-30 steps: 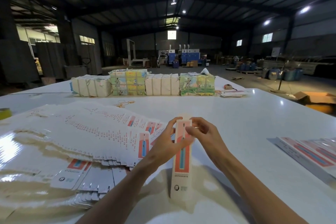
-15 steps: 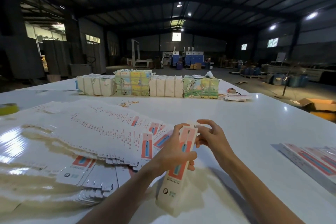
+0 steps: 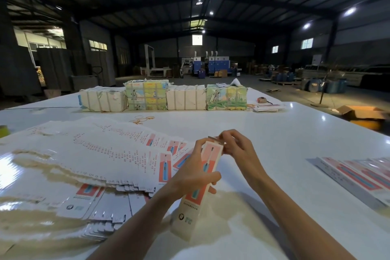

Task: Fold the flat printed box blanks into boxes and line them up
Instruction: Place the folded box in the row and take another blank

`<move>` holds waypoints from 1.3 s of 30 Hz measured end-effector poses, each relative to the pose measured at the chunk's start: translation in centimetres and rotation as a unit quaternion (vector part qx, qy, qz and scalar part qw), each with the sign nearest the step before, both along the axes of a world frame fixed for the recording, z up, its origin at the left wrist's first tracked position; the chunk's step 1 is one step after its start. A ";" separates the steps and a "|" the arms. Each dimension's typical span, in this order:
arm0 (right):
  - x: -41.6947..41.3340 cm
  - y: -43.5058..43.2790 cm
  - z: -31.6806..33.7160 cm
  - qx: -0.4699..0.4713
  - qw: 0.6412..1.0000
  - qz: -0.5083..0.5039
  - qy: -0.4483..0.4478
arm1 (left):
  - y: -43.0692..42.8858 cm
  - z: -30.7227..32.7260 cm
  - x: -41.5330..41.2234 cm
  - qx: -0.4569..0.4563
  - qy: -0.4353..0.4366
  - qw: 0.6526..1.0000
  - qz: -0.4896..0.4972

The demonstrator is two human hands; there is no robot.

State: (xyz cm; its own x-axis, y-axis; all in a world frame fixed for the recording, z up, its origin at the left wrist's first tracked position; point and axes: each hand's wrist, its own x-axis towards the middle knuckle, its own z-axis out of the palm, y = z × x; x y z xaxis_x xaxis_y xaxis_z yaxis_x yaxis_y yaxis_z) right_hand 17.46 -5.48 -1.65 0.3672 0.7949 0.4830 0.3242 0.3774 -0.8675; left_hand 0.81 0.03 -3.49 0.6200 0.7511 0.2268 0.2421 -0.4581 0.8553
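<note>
1. Lower centre: the printed box (image 3: 186, 217), already opened into a tube, leans on the table (image 3: 285, 133). The left hand (image 3: 195, 173) has its grip wrapped round the middle, and the right hand (image 3: 238, 152) pinches the top end.
2. Lower right: folded boxes (image 3: 358, 177), apparently lined up.
3. Left: a big fan of flat blanks (image 3: 95, 154) is not yet folded.

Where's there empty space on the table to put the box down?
There is bare table on the right, between the right hand and the row of printed boxes by the edge. Another mostly bare strip runs across the far side, between the fanned blanks and the wrapped bundles. The left side is crowded: blanks cover it up to the held box.
</note>
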 end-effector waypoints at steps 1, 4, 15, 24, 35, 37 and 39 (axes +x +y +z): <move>0.1 0.0 0.1 -0.002 1.000 0.002 0.027 | -0.2 0.0 0.0 0.013 0.007 1.000 0.002; 0.6 0.0 0.1 -0.012 0.997 0.000 0.074 | -0.5 0.2 0.1 0.035 0.024 0.999 0.000; 1.3 -0.2 0.4 -0.048 0.962 0.110 0.244 | -0.5 0.9 -0.2 0.031 0.042 0.999 0.002; 1.5 0.1 0.1 -0.072 0.970 0.108 0.206 | 0.4 0.3 -0.5 0.049 0.032 0.998 -0.005; 1.6 0.0 0.2 -0.082 0.969 0.111 0.207 | 0.8 -0.4 0.1 0.021 -0.015 0.999 -0.039; 1.1 -0.2 0.0 -0.080 0.974 0.108 0.180 | 1.0 -0.6 0.2 0.001 -0.035 0.999 -0.037; 0.5 -0.1 -0.4 -0.068 0.989 0.079 0.106 | 1.0 -0.6 0.3 -0.017 -0.056 0.998 -0.028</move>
